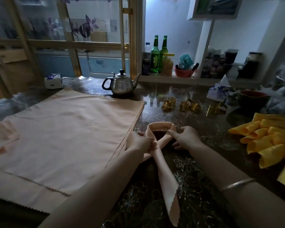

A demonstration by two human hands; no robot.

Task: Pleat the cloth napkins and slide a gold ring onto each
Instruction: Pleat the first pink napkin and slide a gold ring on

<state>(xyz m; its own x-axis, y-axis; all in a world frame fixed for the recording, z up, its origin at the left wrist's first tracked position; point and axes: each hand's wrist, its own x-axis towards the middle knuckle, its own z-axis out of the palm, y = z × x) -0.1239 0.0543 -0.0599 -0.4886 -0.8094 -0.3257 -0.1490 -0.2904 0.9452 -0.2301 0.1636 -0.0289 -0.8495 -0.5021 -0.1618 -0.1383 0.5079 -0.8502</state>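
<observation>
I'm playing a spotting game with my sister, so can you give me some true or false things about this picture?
1. The peach napkin is bent into a loop. True.
2. A gold ring is already on it. False: the gold rings lie loose on the table, beyond the napkin.
3. The teapot is red. False: the teapot is silver with a dark handle.
4. Two green bottles stand on the shelf. True.
5. The yellow napkins lie on the left. False: the yellow napkins are on the right.
</observation>
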